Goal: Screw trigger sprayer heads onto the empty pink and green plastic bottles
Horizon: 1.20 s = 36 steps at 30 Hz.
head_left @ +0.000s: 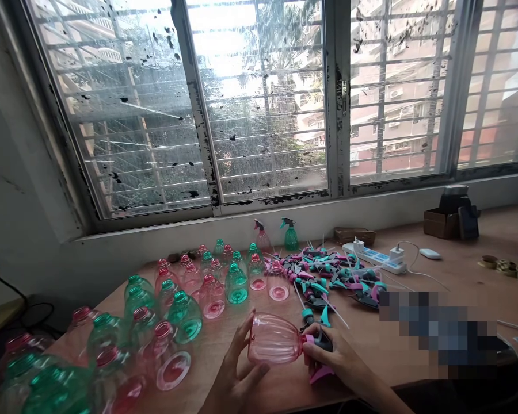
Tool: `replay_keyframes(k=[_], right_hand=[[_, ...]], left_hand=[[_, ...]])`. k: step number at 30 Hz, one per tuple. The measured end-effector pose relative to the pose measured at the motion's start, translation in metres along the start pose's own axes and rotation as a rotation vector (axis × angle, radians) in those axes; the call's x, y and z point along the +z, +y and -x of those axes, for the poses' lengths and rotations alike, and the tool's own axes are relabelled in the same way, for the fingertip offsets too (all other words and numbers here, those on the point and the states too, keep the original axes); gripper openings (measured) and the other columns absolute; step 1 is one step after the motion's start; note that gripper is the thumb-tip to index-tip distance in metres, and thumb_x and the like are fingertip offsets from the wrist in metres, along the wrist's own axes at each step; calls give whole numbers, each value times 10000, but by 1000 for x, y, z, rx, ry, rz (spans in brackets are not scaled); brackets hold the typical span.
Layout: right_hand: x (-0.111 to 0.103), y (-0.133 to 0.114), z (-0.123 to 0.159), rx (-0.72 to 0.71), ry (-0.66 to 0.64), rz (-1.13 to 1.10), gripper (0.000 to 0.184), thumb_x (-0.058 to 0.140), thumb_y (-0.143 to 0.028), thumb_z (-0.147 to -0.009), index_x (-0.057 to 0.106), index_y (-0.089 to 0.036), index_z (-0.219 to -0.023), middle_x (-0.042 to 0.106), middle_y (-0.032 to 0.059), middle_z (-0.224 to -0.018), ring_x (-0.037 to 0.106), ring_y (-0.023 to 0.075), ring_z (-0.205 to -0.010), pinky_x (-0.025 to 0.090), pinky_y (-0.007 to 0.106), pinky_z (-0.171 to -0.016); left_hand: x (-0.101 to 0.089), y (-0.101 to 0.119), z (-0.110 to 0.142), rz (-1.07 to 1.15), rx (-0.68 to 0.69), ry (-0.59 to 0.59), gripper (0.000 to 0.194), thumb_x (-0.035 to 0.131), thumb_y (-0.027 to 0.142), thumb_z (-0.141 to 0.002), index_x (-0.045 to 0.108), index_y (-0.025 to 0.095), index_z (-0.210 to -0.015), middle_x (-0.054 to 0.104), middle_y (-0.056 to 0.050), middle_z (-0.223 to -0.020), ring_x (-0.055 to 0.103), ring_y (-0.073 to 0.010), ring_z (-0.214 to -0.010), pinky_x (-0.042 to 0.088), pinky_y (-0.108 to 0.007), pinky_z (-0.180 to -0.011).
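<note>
A clear pink spray bottle (pixel 273 339) lies sideways between my hands, above the front of the table. My left hand (pixel 237 365) holds it around the base end, thumb below and fingers above. At the bottle's neck, my right hand (pixel 334 353) grips a pink and grey trigger spray head (pixel 322 340); its pink lever (pixel 320 375) points down. The spray head meets the neck, but my fingers hide how far it is screwed on. Just behind lies a loose teal and grey spray head (pixel 313 316).
Several open pink and green bottles (pixel 185 316) stand at the left. A pile of spray heads (pixel 328 273) lies behind my right hand. Two bottles with heads, one green (pixel 290 237), stand by the window. A white power strip (pixel 377 259) and a blurred-out patch (pixel 440 328) are at the right.
</note>
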State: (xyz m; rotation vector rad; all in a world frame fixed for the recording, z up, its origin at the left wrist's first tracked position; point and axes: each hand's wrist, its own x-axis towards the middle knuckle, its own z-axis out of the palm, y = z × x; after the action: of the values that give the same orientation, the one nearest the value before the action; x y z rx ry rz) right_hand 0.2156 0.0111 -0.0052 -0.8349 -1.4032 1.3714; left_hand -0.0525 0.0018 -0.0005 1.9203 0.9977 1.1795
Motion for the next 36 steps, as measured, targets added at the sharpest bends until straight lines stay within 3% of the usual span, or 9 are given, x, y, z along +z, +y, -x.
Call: replay_keyframes(k=[6,13,21,27,36], right_hand=[[-1,-1,0,-5,6,11,445,766,-590,-761,578,-203,-871,701,-6,-644,668,194,-563,488,284,-552],[-1,3,-1,-18,-5,-25,416,762,-544,-797,574,-183,-886,712,7,-667,666,172,-557,480,267,-547],[-2,5,-3,-49,29,-70,419,757,-547,-805,584,-174,-882,725,20,-676,666,158,-540,482,260,-543],[-5,12,-7,-43,28,-117,425,751,-548,-812,580,-166,-885,726,27,-667,665,157,-526,479,254,-525],[-8,15,-8,-23,37,-150,425,752,-547,-808,577,-168,-886,733,31,-670,676,164,-526,508,259,-518]], left_hand=[[3,6,2,32,-74,25,693,662,403,-904,327,441,-1509,307,26,-1656,302,-305,-1507,303,-475,-1229],[2,1,-2,85,-76,-18,714,644,463,-904,319,350,-1529,352,-48,-1636,332,-339,-1490,246,-513,-1246],[3,8,-4,-121,-34,42,685,659,370,-909,343,377,-1518,338,-31,-1642,265,-309,-1520,165,-509,-1267],[1,13,-2,-127,-70,38,629,652,386,-906,410,340,-1484,470,-65,-1569,367,-334,-1474,251,-552,-1234],[-1,17,-8,-108,-29,94,422,607,378,-933,568,342,-1352,515,-58,-1538,456,-313,-1425,341,-516,-1204]])
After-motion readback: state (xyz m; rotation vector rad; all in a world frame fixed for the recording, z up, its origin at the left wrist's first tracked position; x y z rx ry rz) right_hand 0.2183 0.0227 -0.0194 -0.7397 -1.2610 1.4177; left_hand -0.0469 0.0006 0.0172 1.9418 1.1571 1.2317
